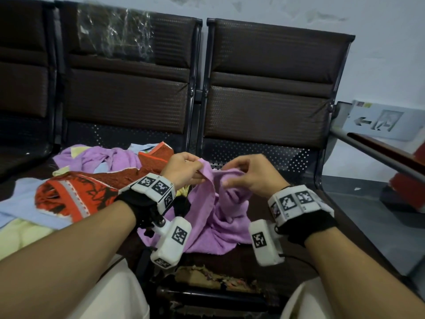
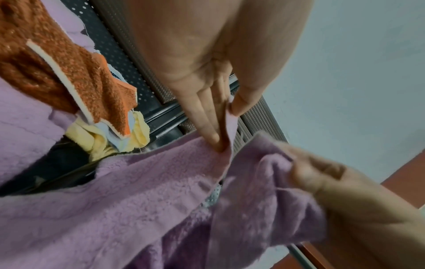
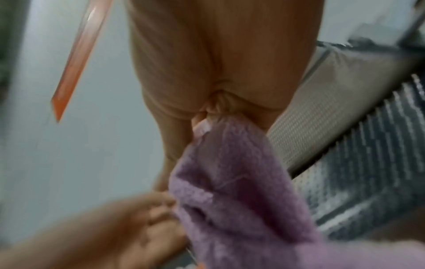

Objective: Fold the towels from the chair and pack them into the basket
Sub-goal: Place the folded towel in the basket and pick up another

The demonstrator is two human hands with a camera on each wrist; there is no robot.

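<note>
Over chair [image 1: 264, 254], fingers [image 2: 208, 116] seemingly pinch towel [image 1: 220, 217]

Purple towel [image 1: 220, 210]: terry cloth, matt, soft looped pile, smoother flat hem band. Red patterned towel [image 1: 76, 194], near left: coarser woven cloth, pale trim. Chair [image 1: 271, 72] backs: dark brown padded leatherette, embossed weave texture, slight sheen. Perforated panel [image 1: 259, 155] beneath: dark painted metal. Clear plastic film [image 1: 115, 31], far left: glossy, crinkled. Wall [image 1: 299, 10]: matt painted, scuffed.
</note>
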